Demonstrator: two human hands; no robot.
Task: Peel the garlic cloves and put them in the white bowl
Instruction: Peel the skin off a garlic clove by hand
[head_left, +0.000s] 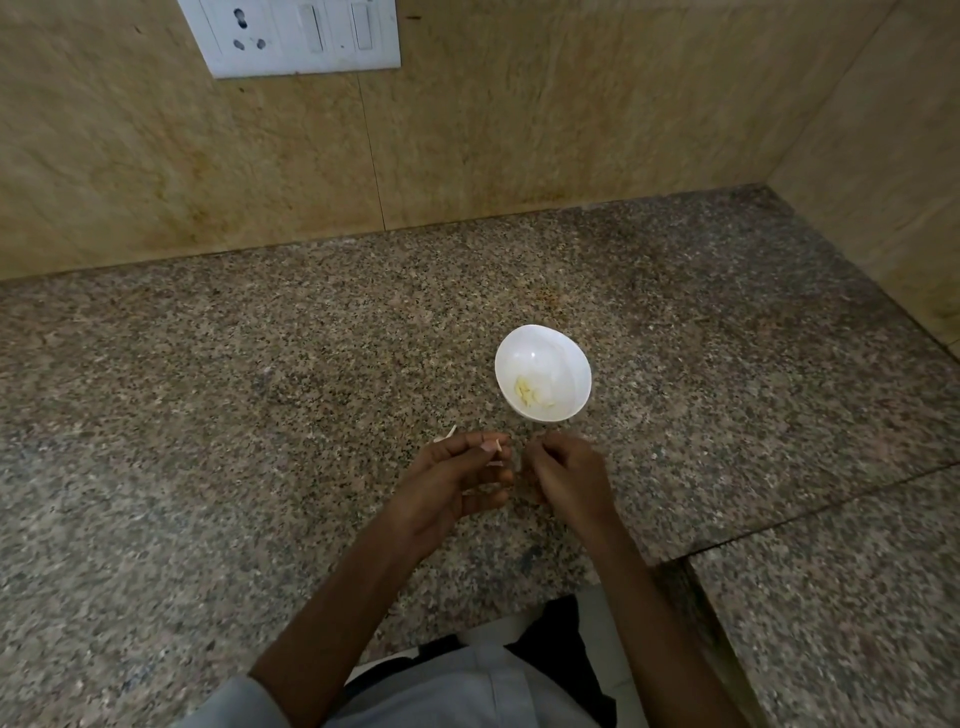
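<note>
L hand (457, 480): thumb + forefinger pinched tight on a small pale bit, prob. the garlic clove (497, 446) or its skin, too small to say which. R hand (569, 475) just beside it, fingers curled inward twd the L; can't tell whether they grip anything, since back of hand hides the tips. Both hover over counter (260, 415), on near side of white bowl (543, 349), close but not touching. Bowl holds a few peeled cloves (530, 396) low on its near side, so job looks part done. Step in hand, my guess: stripping skin. To do it well: L pinch firm, not crushing. R nail catches a loose papery edge and pulls along the clove, not across. Turn, repeat, then short reach fwd + drop over the rim, w/o shifting the bowl. Risk: dry skin clings to fingers and may ride in w/ the clove. Around: one peel scrap (448, 434) on counter just beyond L fingertips; switch plate (296, 36) up on wall, well apart; second slab (841, 623) past a seam to R. No obstacle seen on the short path to bowl.
</note>
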